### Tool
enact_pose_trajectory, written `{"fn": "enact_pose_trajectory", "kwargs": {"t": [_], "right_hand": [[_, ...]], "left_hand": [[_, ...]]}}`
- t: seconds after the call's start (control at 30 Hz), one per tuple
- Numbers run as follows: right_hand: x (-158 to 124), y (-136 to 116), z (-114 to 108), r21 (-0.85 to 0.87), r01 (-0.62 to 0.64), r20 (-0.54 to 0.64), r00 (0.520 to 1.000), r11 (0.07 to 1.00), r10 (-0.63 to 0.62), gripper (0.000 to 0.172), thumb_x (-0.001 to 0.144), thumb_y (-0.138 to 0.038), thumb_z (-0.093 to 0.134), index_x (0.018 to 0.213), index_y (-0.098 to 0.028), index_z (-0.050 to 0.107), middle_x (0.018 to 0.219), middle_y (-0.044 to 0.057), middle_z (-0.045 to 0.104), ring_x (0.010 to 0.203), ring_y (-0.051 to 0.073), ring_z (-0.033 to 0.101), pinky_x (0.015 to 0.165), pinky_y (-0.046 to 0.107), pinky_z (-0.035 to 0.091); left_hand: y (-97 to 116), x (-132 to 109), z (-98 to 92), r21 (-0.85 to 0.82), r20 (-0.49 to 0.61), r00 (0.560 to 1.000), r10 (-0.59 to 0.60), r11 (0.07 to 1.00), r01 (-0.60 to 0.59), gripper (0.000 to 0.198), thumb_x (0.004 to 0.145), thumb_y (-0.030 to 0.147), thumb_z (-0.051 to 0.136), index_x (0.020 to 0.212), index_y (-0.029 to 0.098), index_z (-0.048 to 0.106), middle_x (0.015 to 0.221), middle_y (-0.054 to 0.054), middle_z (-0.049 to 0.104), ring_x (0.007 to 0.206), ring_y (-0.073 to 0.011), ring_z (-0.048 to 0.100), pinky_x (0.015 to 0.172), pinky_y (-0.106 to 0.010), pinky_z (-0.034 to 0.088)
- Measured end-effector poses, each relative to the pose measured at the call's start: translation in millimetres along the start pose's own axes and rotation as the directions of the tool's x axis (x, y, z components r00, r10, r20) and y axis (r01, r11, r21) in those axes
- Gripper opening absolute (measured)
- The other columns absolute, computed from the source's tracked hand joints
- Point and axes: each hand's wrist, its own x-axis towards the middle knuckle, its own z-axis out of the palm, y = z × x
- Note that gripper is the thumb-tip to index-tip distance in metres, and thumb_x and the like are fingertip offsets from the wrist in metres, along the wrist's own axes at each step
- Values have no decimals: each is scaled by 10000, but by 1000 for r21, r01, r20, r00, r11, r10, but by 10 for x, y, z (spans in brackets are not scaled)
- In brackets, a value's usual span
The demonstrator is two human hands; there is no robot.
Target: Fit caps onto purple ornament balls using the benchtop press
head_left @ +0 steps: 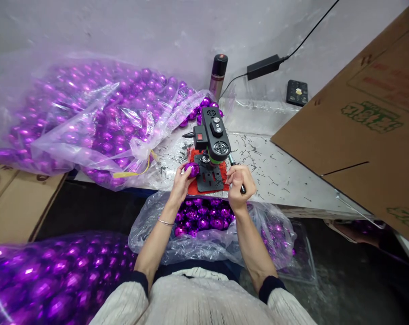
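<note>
A small black machine with a red switch stands on a red mat near the table's front edge. My left hand has its fingers closed on a shiny purple ball at the left side of the machine's base plate. On the right, my right hand is wrapped round the black grip of the machine's lever. Below the table edge, between my forearms, many purple balls lie in an open clear plastic bag.
A big clear bag of purple balls covers the table's left. Behind the machine stand a dark bottle, a power adapter and a black phone-like item. Small dark bits litter the tabletop. A cardboard box leans at right.
</note>
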Motion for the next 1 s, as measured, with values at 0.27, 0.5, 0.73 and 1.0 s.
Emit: {"fn": "enact_pose_trajectory", "kwargs": {"t": [0.27, 0.5, 0.73, 1.0], "right_hand": [[21, -23, 0, -48, 31, 15, 999, 998, -30, 403, 1073, -252, 481, 677, -231, 553, 705, 6, 631, 654, 151, 622, 601, 326, 460], [48, -53, -3, -46, 57, 23, 998, 997, -56, 377, 1065, -220, 488, 693, -228, 551, 709, 2, 634, 681, 148, 642, 610, 318, 473], [57, -53, -4, -27, 44, 19, 999, 999, -43, 360, 1068, -209, 496, 714, -220, 562, 739, 4, 647, 696, 138, 650, 615, 304, 479], [133, -105, 18, -23, -10, -19, 1000, 1000, 10, 375, 1074, -232, 510, 705, -217, 571, 724, -6, 636, 675, 127, 628, 639, 300, 482]], "left_hand": [[-227, -39, 213, 360, 41, 933, 357, 866, -347, 624, 811, 490, 885, 1297, 224, 598, 1290, -109, 745, 1225, -265, 724, 1119, -425, 545], [-358, 11, 238, 637, 199, 814, 546, 559, -531, 642, 851, 475, 874, 1382, 218, 619, 1355, -145, 719, 1272, -329, 693, 1111, -497, 546], [-463, 51, 255, 665, 306, 723, 619, 405, -628, 625, 904, 518, 818, 1401, 218, 587, 1364, -157, 699, 1296, -330, 674, 1124, -510, 532], [-430, -22, 296, 638, 304, 758, 577, 468, -612, 547, 946, 523, 767, 1386, 225, 636, 1309, -133, 760, 1198, -305, 731, 1074, -485, 553]]}}
